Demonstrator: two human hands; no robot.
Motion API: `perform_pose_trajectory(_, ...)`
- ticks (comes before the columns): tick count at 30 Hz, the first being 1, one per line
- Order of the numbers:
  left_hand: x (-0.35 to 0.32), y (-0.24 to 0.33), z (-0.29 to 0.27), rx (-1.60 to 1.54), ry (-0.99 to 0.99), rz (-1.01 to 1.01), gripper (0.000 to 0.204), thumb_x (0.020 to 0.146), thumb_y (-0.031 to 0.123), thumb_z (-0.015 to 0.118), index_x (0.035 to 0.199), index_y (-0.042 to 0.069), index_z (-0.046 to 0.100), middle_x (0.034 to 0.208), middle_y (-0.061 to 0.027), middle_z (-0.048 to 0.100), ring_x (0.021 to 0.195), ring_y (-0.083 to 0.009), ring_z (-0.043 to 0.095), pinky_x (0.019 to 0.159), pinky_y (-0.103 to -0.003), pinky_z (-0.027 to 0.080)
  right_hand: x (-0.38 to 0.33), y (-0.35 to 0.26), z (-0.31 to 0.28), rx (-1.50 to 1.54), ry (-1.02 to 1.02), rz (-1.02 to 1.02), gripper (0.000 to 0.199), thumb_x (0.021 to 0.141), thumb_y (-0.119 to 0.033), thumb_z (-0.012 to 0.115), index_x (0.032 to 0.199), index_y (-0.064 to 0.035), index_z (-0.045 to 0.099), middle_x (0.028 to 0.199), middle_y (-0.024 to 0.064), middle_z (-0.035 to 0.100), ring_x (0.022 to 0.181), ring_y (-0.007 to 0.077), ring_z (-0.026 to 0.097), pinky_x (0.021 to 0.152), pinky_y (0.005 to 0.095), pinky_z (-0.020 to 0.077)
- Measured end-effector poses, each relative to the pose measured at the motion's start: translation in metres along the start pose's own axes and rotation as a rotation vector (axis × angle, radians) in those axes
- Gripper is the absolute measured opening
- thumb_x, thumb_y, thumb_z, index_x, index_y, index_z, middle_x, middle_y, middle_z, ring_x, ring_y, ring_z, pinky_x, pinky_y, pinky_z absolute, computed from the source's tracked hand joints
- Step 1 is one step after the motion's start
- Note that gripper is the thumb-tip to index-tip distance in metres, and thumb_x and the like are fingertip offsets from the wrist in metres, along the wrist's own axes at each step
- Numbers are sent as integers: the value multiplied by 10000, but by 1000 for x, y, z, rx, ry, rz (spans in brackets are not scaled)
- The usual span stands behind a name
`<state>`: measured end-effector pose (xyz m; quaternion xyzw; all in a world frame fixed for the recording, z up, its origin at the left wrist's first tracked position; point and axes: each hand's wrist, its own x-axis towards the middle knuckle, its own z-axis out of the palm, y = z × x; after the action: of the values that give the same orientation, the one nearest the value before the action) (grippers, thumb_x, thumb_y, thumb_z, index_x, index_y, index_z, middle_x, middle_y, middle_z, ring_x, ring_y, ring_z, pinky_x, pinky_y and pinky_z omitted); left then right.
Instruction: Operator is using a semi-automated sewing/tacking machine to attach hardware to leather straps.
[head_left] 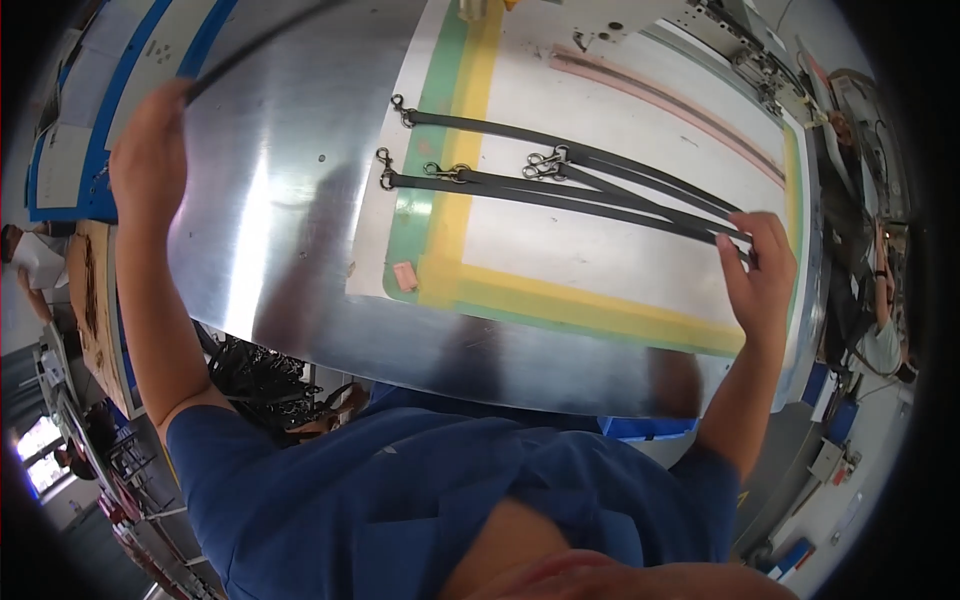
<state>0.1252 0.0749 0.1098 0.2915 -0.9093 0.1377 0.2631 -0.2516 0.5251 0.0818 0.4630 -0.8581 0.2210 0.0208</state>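
Several dark straps (pixel 560 185) with metal snap hooks (pixel 545 162) at their left ends lie across a white template bordered in yellow and green (pixel 450 255). My right hand (pixel 760 270) rests on the straps' right ends, fingers pressing them down at the template's right side. My left hand (pixel 150 150) is raised at the far left of the shiny metal table (pixel 270 240), closed on one end of another dark strap (pixel 255 45) that runs up and to the right above the table.
A sewing machine head (pixel 640 20) stands at the back of the table. A bin of dark straps with hooks (pixel 265 385) sits below the table's near edge on the left. Another person (pixel 880 330) is at the far right. Blue-edged benches (pixel 90 120) stand at the left.
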Motion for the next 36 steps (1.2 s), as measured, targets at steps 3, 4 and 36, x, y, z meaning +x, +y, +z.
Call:
perform_pose_trajectory(3, 14, 66, 7, -149, -37, 358, 268, 884, -3, 609, 1129, 81, 680, 1031, -101, 730, 902, -312, 710, 759, -426, 559, 18, -70, 17, 80, 98, -286, 344, 785, -38, 833, 1112, -42, 728, 1033, 160, 680, 911, 299, 696, 738, 375, 577)
perform_pose_trajectory(4, 19, 93, 10, -265, -13, 483, 271, 860, 13, 620, 1119, 72, 674, 940, -96, 699, 838, -296, 699, 706, -408, 551, 27, -88, 24, 91, 146, -476, 414, 757, -49, 858, 1151, -48, 731, 1093, 160, 694, 927, 298, 711, 727, 368, 599)
perform_pose_trajectory(36, 94, 240, 174, -920, -552, 376, 273, 965, 231, 716, 1145, 29, 682, 1015, -167, 681, 941, -345, 643, 801, -422, 510, 156, -28, 111, 145, -254, -238, 265, 897, -149, 746, 1132, -81, 642, 1042, 121, 731, 973, 368, 687, 816, 461, 539)
